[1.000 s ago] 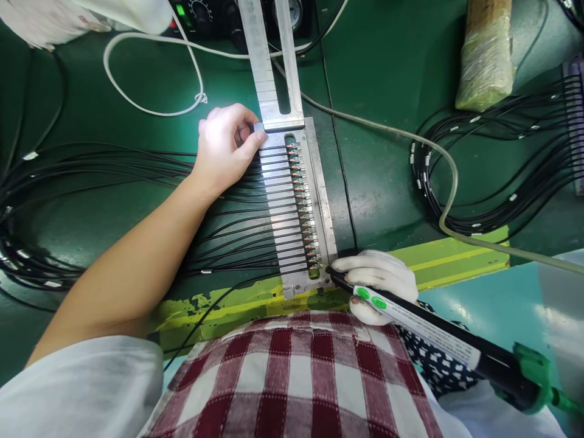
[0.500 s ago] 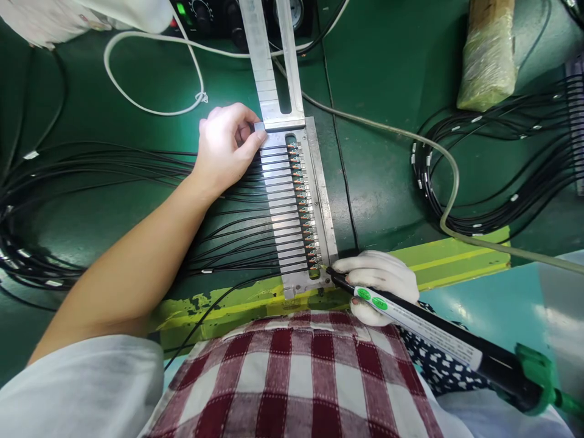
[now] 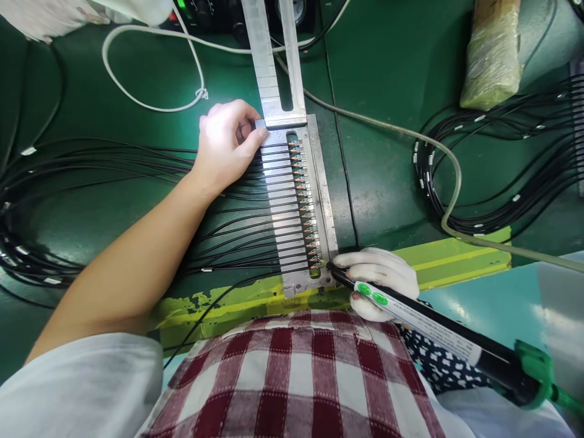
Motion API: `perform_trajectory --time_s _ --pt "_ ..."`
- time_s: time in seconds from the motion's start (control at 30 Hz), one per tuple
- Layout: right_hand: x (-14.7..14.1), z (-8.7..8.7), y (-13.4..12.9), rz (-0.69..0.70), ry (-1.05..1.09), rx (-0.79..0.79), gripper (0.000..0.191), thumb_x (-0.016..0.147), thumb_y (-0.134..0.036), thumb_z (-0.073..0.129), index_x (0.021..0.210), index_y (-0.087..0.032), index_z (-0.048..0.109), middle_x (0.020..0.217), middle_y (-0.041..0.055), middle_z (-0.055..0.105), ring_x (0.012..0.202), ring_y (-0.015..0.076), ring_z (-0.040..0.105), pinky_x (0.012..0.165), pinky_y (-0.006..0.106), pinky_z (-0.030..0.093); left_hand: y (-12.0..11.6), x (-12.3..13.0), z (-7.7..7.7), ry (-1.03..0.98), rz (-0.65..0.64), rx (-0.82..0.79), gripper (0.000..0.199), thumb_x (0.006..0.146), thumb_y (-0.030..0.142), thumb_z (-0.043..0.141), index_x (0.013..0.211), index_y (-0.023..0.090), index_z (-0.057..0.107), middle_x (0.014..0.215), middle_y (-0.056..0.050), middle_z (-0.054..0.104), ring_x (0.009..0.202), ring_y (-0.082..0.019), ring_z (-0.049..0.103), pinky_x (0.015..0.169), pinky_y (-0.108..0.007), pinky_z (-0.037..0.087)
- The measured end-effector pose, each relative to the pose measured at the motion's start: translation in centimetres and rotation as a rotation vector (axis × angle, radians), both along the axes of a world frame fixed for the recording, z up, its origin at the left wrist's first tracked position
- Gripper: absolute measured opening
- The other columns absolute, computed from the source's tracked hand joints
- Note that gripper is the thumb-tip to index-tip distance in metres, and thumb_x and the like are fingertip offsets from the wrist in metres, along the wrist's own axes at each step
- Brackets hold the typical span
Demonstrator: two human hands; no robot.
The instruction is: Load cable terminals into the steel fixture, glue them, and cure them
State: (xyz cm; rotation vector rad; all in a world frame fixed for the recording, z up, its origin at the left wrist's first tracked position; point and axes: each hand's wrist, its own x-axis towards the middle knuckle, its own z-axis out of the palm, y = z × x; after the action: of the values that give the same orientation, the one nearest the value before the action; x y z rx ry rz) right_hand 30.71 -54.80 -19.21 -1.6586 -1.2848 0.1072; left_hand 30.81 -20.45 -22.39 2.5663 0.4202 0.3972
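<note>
My bare left hand (image 3: 228,146) pinches the upper left corner of a flat metal fixture (image 3: 285,213) between thumb and fingers. Thin black cables (image 3: 255,226) lie side by side across this plate, their stripped, copper-coloured ends (image 3: 305,207) lined up over its long slot. In my gloved right hand (image 3: 383,274) is a black dispensing syringe (image 3: 424,322) with a white label and a green rear adapter (image 3: 533,371). Its nozzle points left, close to the lowest cable end; whether it touches is too small to tell. The glove partly hides behind the barrel.
A slotted metal bar (image 3: 285,115) meets the fixture's top end. Coiled black cables lie left (image 3: 27,261) and right (image 3: 429,176). A pale hose (image 3: 451,164) crosses the green table (image 3: 378,79). Toward the back stand a control box (image 3: 214,18) and a plastic-wrapped block (image 3: 493,67).
The view has shifted very slightly. Both hands keep their grips, and the syringe nozzle stays by the lowest cable end.
</note>
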Motion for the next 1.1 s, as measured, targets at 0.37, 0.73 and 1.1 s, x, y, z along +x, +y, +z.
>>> perform_trajectory --time_s 0.37,0.73,1.1 --pt "-0.5 0.8 -0.5 -0.029 -0.014 0.071 0.017 0.090 -0.032 0.060 0.102 -0.020 0.065 0.094 0.0107 0.079 0.076 0.0221 0.077 0.064 0.033 0.063 0.0 0.1 -0.1 -0.020 0.003 0.003 0.023 0.090 0.045 0.063 0.091 0.022 0.062 0.076 -0.001 0.058 0.081 -0.021 0.056 0.085 -0.043 0.047" --pt "-0.9 0.3 -0.4 -0.010 -0.005 0.013 0.015 0.090 -0.032 0.062 0.098 -0.020 0.064 0.096 0.0104 0.079 0.079 0.0209 0.077 0.065 0.032 0.063 -0.3 0.1 0.4 0.017 0.020 -0.013 0.014 0.089 0.035 0.065 0.093 0.022 0.061 0.078 -0.001 0.059 0.084 -0.022 0.056 0.090 -0.043 0.046" --pt "-0.9 0.2 -0.5 -0.008 0.009 0.010 0.016 0.089 -0.032 0.063 0.099 -0.019 0.064 0.098 0.0113 0.078 0.083 0.0209 0.077 0.069 0.032 0.062 0.1 0.1 0.0 0.033 -0.015 0.019 0.039 0.095 0.054 0.060 0.100 0.015 0.062 0.079 -0.001 0.056 0.084 -0.019 0.054 0.092 -0.043 0.046"
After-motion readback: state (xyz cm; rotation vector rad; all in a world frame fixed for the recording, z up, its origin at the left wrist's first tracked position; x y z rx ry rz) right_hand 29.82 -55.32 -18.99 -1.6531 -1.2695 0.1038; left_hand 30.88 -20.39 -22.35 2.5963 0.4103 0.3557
